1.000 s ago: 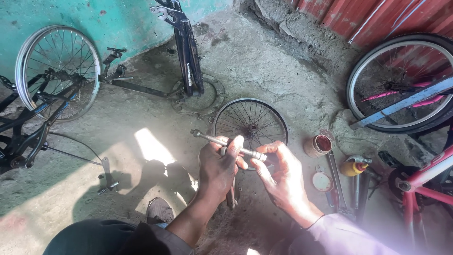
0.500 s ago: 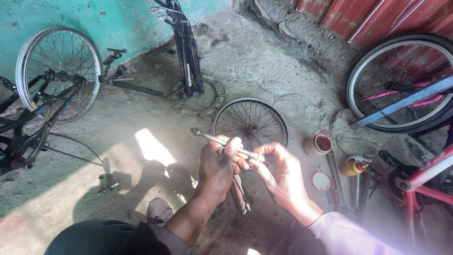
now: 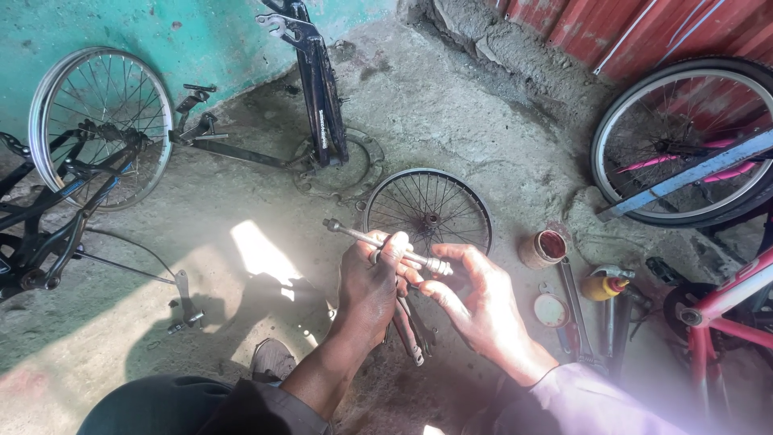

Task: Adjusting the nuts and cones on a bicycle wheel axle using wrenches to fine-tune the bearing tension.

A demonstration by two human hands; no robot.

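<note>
My left hand (image 3: 369,283) grips a metal axle rod (image 3: 354,234) around its middle; the rod points up-left, its far end bare. Under the same hand a pair of pliers with reddish handles (image 3: 409,332) hangs down. My right hand (image 3: 475,302) pinches the rod's near end, fingertips on a small nut or cone there. Just beyond both hands a small black spoked wheel (image 3: 428,211) lies flat on the concrete floor.
A black bicycle frame (image 3: 318,89) stands upside down at the back. A silver-rimmed wheel (image 3: 101,121) leans at left. A bigger wheel (image 3: 684,145) and a pink frame (image 3: 725,306) are at right. An open tin (image 3: 543,248), lid (image 3: 551,309), yellow oil bottle (image 3: 604,286) and wrenches (image 3: 576,310) lie beside my right hand.
The hands stay in place on the rod. The pliers now hang lower under my left hand. My right fingers have shifted slightly at the rod's near end.
</note>
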